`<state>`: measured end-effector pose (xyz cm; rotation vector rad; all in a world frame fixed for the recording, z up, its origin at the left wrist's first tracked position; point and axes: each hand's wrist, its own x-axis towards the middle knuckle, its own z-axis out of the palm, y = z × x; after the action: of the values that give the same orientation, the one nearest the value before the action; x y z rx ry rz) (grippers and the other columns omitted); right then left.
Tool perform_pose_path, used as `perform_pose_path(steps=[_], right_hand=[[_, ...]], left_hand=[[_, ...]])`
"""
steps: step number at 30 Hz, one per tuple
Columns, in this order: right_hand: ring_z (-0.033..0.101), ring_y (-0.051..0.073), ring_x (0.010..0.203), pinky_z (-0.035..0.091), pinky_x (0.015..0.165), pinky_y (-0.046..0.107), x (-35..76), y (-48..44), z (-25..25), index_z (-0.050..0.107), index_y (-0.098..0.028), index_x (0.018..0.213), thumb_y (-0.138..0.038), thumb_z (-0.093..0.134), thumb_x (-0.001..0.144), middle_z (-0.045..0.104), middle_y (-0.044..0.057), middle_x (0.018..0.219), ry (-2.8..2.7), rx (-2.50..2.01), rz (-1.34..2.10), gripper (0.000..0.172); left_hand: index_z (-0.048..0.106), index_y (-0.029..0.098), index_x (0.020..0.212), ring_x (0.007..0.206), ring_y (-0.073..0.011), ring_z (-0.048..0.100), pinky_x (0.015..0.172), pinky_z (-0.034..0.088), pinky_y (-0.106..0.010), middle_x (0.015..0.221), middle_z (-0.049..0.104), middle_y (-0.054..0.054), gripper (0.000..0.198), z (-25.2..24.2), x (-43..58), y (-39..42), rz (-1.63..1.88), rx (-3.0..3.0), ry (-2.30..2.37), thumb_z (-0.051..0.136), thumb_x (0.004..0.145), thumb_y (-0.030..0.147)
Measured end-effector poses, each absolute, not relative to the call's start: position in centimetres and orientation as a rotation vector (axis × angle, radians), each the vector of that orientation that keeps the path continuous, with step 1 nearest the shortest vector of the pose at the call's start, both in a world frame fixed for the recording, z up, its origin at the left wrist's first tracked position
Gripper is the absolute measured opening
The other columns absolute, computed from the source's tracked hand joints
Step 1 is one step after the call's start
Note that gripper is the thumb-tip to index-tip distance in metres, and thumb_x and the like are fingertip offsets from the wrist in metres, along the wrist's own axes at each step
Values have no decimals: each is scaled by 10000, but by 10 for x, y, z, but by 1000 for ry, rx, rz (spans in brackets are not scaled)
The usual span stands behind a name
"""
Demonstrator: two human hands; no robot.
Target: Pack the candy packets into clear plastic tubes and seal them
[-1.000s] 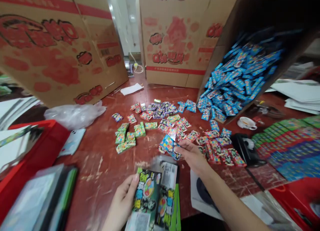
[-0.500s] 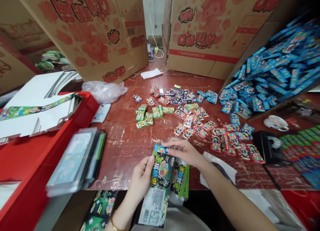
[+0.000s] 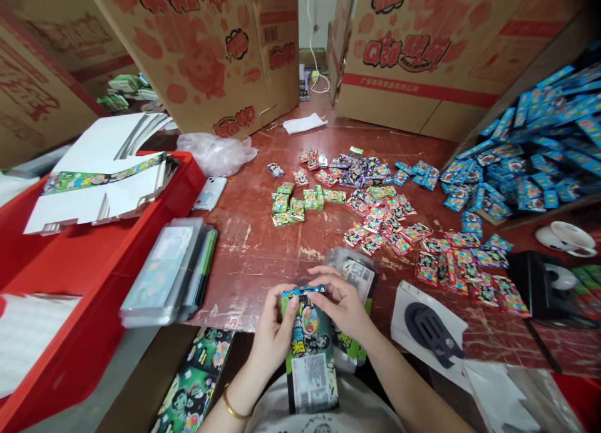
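- Printed pouch (image 3: 312, 358): before the person's torso, at the table's near edge; its long axis runs from the hands back toward the body, mouth end away.
- Blue packet (image 3: 305, 290): lies crosswise at that mouth, between both sets of fingertips, only a narrow strip showing; depth inside cannot be told.
- Left hand (image 3: 275, 323): closed on the pouch's left edge, thumb on the front face.
- Right hand (image 3: 342, 301): fingers bent at the opposite top corner, equally near; whether they pinch packet or pouch wall cannot be told.
- Materials: pouch flat, rectangular, glossy, with a pale barcode panel; pink packets (image 3: 375, 223) small, oblong, shiny; plastic bag (image 3: 218, 154) translucent, crumpled; table (image 3: 235, 258) red-brown, scuffed; carton (image 3: 201, 51) brown cardboard, red-printed.
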<state>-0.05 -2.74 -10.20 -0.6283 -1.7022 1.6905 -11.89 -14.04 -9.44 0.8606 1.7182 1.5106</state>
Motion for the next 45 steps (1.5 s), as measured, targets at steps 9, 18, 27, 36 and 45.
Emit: perform_pose_path(steps=[9,18,27,36,45], right_hand=[[636,165,798,536,687,281,-1,-47,-114,514,-259,1125,-351,675,770,612,58,1064,-1435,-810,1857,400],[618,190,908,508,815,320,-11,-53,-114,616,-210,832,-292,619,819,634,59,932,-1553,-726,1656,83],[617,170,721,498,664,293,-14,-39,-97,678,-199,717,-311,747,669,658,31,760,-1576,-823,1793,141],[608,135,605,477,624,262,-11,-20,-100,723,-177,698,-324,774,593,700,10,674,-1367,-1036,2162,188],[649,176,806,509,782,299,-7,-45,-95,714,-207,771,-209,636,772,705,47,832,-1715,-732,1383,79]], left_hand=[[543,200,915,687,-139,544,661,447,-246,757,578,15,180,-104,-126,-143,1433,852,1747,502,879,372],[521,220,985,989,-182,593,903,436,-346,992,632,-51,159,-108,-117,-141,1802,888,1754,586,841,235],[649,175,886,844,-174,637,777,492,-285,915,700,-59,173,-98,-127,-143,1597,626,1626,652,783,314],[642,166,894,891,-199,619,849,466,-329,929,686,-69,235,-101,-120,-141,1572,585,1698,547,848,376],[517,228,949,795,-170,567,685,490,-248,875,558,-2,348,-118,-108,-138,1536,787,1864,678,724,440]])
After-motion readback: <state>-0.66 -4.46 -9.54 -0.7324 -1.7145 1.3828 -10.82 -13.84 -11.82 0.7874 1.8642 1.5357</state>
